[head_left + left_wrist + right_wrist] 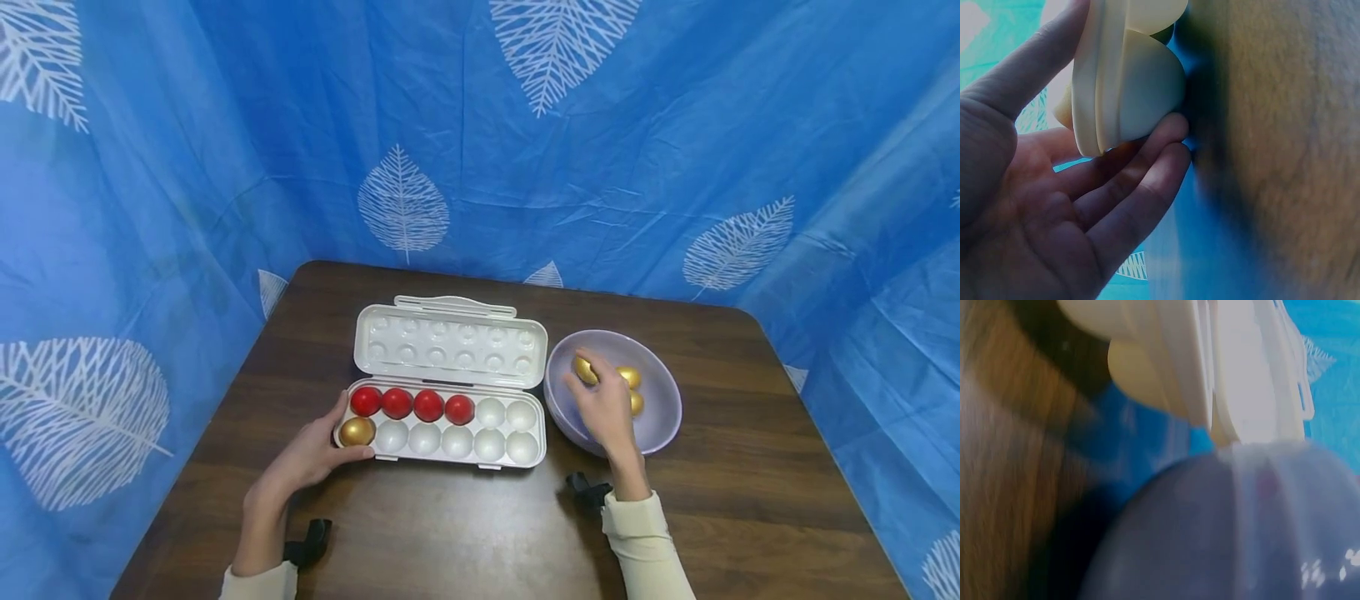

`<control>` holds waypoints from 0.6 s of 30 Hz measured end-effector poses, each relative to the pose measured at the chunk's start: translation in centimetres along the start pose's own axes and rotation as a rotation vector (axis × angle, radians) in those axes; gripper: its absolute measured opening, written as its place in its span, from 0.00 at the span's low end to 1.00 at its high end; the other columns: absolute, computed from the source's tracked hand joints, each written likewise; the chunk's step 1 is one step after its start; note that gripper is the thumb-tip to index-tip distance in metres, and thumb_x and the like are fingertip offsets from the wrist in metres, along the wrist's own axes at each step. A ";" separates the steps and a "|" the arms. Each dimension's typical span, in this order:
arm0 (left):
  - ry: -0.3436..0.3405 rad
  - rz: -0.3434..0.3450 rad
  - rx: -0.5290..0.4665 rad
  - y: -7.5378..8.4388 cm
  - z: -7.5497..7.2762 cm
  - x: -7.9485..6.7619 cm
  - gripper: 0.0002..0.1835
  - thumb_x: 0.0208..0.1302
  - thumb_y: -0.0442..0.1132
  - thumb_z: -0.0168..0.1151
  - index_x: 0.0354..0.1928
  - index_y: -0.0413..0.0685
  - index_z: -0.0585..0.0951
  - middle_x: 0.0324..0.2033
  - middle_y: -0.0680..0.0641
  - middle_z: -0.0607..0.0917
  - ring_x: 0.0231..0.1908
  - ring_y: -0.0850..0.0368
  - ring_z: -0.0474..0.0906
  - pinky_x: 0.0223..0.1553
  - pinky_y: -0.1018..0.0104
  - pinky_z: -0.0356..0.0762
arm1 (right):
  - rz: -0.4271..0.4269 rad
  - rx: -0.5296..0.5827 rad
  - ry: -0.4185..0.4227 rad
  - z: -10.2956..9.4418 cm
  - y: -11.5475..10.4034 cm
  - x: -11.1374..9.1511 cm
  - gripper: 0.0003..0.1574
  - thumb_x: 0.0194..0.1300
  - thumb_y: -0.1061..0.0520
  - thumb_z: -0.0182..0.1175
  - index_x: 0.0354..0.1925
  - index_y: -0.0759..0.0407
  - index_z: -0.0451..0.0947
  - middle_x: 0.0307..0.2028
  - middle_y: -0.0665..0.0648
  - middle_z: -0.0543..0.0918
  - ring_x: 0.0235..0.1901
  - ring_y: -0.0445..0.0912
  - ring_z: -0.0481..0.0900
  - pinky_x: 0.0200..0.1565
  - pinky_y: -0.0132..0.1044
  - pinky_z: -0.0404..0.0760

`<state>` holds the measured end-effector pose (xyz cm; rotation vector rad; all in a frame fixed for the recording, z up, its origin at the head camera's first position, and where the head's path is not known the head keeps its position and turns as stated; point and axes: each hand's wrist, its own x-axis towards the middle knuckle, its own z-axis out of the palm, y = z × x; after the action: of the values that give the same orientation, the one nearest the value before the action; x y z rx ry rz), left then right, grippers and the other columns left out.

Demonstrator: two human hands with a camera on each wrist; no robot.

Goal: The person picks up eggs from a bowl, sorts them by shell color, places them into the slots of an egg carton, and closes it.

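Observation:
A white egg carton (517,465) lies with its lid (450,340) raised at the back. Several red eggs (428,406) fill the left part of its rear row, and one gold egg (357,432) sits in the front row's leftmost cup. My left hand (311,454) grips the carton's left end, thumb at the front edge; the left wrist view shows its fingers around the end cup (1150,87). Over the lilac bowl (663,417), my right hand (606,406) pinches a gold egg (585,370). Two more gold eggs (628,377) show inside the bowl, partly hidden by that hand.
The dark wooden table (435,533) carries carton and bowl close side by side. In the right wrist view, the bowl's outer wall (1179,531) stands near the carton's end (1179,369). Blue leaf-patterned curtains (480,192) hang behind and at both sides.

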<state>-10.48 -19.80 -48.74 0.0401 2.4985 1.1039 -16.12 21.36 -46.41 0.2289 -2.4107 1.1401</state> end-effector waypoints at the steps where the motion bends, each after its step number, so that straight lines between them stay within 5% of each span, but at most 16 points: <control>1: 0.001 0.007 0.002 0.0 0.0 0.0 0.61 0.56 0.61 0.70 0.76 0.35 0.44 0.71 0.26 0.56 0.68 0.29 0.58 0.64 0.34 0.58 | 0.021 -0.019 -0.006 -0.2 0.2 0.1 0.24 0.53 0.68 0.72 0.50 0.71 0.81 0.46 0.69 0.84 0.45 0.62 0.81 0.48 0.54 0.78; 5: 0.004 0.007 0.002 -0.1 -0.1 -0.2 0.61 0.56 0.61 0.70 0.76 0.34 0.44 0.71 0.26 0.56 0.68 0.28 0.58 0.64 0.34 0.58 | 0.102 -0.057 -0.087 -0.6 0.9 0.5 0.27 0.56 0.64 0.72 0.54 0.70 0.79 0.50 0.70 0.82 0.44 0.62 0.80 0.46 0.54 0.77; 13: 0.002 0.004 0.016 0.2 -0.1 0.0 0.61 0.57 0.61 0.69 0.76 0.35 0.44 0.71 0.26 0.55 0.68 0.28 0.57 0.64 0.34 0.58 | 0.207 -0.149 -0.315 -0.8 2.5 1.3 0.29 0.66 0.62 0.63 0.63 0.72 0.70 0.62 0.73 0.73 0.60 0.66 0.71 0.62 0.58 0.68; 18: 0.000 -0.006 0.020 0.3 0.0 0.0 0.62 0.56 0.61 0.69 0.76 0.34 0.43 0.71 0.25 0.55 0.68 0.28 0.57 0.64 0.33 0.58 | 0.218 -0.216 -0.358 -0.6 2.9 1.3 0.28 0.67 0.61 0.60 0.62 0.73 0.70 0.62 0.74 0.72 0.62 0.68 0.68 0.63 0.60 0.65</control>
<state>-10.51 -19.61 -48.48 0.0381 2.5081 1.0768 -18.06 23.80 -47.46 0.1080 -2.9125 0.9834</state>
